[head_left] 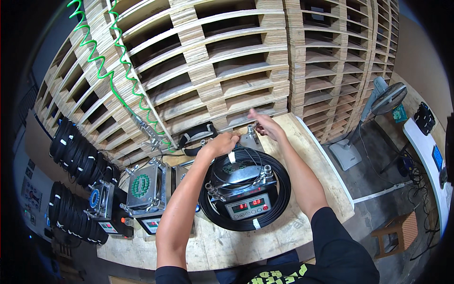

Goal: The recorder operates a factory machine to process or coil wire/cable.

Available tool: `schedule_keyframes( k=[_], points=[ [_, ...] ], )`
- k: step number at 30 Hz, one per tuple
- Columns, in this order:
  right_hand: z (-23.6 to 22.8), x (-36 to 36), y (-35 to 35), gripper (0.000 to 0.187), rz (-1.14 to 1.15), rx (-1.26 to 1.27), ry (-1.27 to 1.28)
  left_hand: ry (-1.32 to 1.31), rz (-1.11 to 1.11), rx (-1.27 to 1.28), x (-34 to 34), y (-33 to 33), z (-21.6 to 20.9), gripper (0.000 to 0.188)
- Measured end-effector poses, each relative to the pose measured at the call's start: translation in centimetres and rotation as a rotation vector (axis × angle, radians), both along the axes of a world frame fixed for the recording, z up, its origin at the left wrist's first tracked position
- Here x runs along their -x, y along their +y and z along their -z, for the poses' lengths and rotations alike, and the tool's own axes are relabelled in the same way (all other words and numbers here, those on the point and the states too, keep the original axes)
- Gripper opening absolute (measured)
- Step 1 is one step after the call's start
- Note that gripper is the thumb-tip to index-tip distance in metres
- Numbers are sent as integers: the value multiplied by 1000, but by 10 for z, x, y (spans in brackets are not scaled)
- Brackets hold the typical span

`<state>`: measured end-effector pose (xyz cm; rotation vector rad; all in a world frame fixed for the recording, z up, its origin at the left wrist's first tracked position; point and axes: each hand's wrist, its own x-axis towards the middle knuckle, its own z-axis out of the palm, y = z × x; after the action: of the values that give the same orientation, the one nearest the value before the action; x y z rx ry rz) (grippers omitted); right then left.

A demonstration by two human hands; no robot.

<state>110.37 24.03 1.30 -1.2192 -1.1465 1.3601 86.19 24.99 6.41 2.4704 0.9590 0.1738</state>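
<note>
A coil of black cable point(282, 199), bound with white ties, lies around a metal bench device point(247, 208) with a red-lit display. On the device's top plate are green sockets and metal clamp posts. My left hand point(223, 144) is at the coil's far side, its fingers bent together at the plate's back edge; what they grip is hidden. A white tie point(231, 157) shows just below that hand. Farther right, my right hand point(269, 128) is beside a rear metal post point(251, 129), with fingers apart and nothing visibly held.
Left on the wooden table point(227, 251) stand a similar device with a green socket ring point(141, 185) and a blue-ringed one point(94, 198). Black cable coils point(71, 213) hang farther left. Behind rise stacked pallets point(198, 61) and a green air hose point(101, 71). A fan point(385, 100) stands right.
</note>
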Motion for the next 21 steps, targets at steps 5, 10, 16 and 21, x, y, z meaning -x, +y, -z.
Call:
schedule_keyframes(
  k=[5, 10, 16, 21],
  points=[
    [-5, -16, -14, 47, -214, -246, 347, -9, -40, -9, -4, -12, -10, 43],
    [12, -14, 5, 48, -162, -183, 256, -17, 18, -25, -4, -14, -14, 44],
    [5, 8, 6, 51, -34, -206, 87, -35, 31, 5, -6, -5, -5, 44],
    [-10, 2, -11, 65, 133, -165, 122, -40, 30, -80, 15, 32, -7, 62]
  ],
)
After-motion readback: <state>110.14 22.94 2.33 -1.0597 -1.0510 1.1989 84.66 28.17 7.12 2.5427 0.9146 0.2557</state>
